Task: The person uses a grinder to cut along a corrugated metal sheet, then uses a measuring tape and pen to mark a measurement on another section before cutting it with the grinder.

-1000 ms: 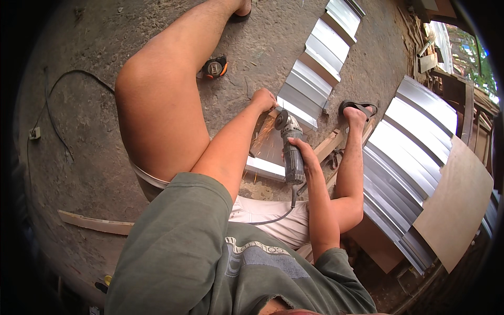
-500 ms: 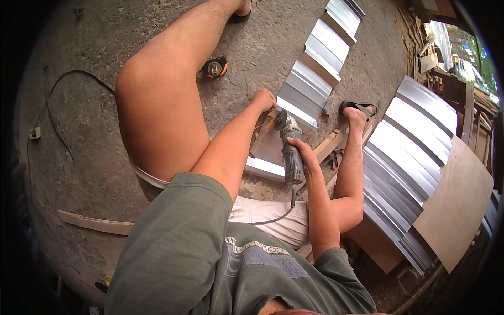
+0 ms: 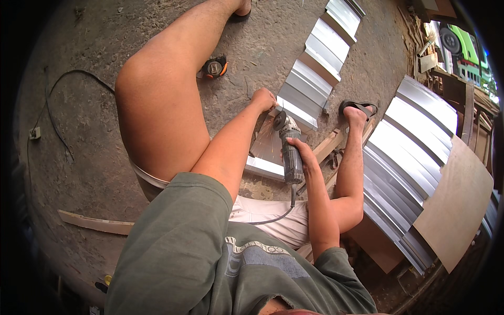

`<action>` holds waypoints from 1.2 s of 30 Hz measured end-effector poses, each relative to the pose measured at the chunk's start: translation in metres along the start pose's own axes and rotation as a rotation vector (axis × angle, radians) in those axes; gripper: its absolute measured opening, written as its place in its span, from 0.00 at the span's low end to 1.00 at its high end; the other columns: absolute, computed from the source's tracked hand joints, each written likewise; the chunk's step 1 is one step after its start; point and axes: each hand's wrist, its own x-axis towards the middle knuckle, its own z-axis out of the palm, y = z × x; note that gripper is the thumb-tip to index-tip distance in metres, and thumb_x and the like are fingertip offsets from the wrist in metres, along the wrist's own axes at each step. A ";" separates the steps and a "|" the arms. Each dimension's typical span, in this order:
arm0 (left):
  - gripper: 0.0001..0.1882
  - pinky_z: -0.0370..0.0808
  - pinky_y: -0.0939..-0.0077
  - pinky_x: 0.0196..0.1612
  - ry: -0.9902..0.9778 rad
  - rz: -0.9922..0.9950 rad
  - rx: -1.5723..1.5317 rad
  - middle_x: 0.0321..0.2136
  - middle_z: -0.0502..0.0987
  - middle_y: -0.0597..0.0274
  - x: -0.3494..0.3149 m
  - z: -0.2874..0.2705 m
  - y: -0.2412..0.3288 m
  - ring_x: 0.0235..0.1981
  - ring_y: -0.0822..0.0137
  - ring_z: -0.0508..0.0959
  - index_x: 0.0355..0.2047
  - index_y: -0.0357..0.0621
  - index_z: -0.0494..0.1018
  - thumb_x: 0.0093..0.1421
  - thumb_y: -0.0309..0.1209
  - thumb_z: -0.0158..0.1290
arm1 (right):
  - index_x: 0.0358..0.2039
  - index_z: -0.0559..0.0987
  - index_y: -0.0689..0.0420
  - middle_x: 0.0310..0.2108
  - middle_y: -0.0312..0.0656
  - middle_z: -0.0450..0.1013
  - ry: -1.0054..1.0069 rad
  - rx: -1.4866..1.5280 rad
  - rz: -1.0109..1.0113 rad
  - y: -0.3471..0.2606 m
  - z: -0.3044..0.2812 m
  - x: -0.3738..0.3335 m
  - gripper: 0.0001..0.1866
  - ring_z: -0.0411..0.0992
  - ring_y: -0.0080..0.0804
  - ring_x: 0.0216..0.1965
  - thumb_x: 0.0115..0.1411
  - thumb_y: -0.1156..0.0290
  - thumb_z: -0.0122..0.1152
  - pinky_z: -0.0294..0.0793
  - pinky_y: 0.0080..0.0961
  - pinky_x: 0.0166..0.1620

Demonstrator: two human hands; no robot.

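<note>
An angle grinder (image 3: 292, 157) is in my right hand (image 3: 304, 151), its fingers wrapped round the body. Its disc touches the corrugated metal sheet (image 3: 310, 81) on the floor, and thin sparks fly off toward me. My left hand (image 3: 263, 98) is closed on the sheet's left edge, just beyond the disc. The strip of sheet on my side of the disc (image 3: 266, 167) lies between my legs. From the grinder's rear a power cord (image 3: 286, 212) runs across my lap. My left fingertips are partly hidden.
A tape measure (image 3: 214, 68) lies by my left leg. Wooden strips (image 3: 329, 146) lie under and beside the sheet. More corrugated sheets (image 3: 407, 152) and a plywood piece (image 3: 457, 205) are at the right. A black cable (image 3: 65, 79) crosses the floor at the left.
The grinder has shifted very slightly toward the left and the sparks look thinner. A green vehicle has come into view outside at the far right. My left hand stays in place.
</note>
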 end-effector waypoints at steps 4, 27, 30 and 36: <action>0.07 0.77 0.73 0.28 0.007 0.000 0.009 0.20 0.83 0.59 0.000 0.001 0.000 0.20 0.69 0.82 0.24 0.38 0.83 0.51 0.27 0.70 | 0.40 0.74 0.68 0.29 0.51 0.78 -0.010 -0.003 0.004 0.002 -0.004 0.004 0.25 0.81 0.38 0.25 0.60 0.56 0.67 0.84 0.31 0.26; 0.06 0.78 0.72 0.29 0.001 0.022 0.012 0.19 0.83 0.60 0.002 0.000 -0.001 0.21 0.70 0.82 0.23 0.39 0.83 0.51 0.27 0.70 | 0.37 0.75 0.65 0.26 0.47 0.77 0.005 0.008 0.022 -0.001 0.003 0.000 0.21 0.80 0.36 0.23 0.59 0.57 0.67 0.82 0.29 0.25; 0.06 0.77 0.72 0.29 0.000 0.027 -0.003 0.19 0.83 0.60 0.004 0.001 -0.004 0.20 0.70 0.82 0.23 0.39 0.83 0.51 0.26 0.70 | 0.37 0.75 0.65 0.26 0.47 0.77 0.008 0.006 0.022 -0.001 0.003 0.000 0.21 0.80 0.36 0.23 0.59 0.57 0.67 0.82 0.29 0.25; 0.06 0.77 0.71 0.29 0.005 0.009 -0.040 0.19 0.83 0.59 0.006 0.002 -0.006 0.21 0.69 0.82 0.23 0.38 0.83 0.50 0.25 0.70 | 0.37 0.75 0.64 0.26 0.48 0.77 -0.016 0.013 0.030 -0.001 0.002 0.000 0.20 0.80 0.35 0.22 0.60 0.58 0.67 0.82 0.29 0.25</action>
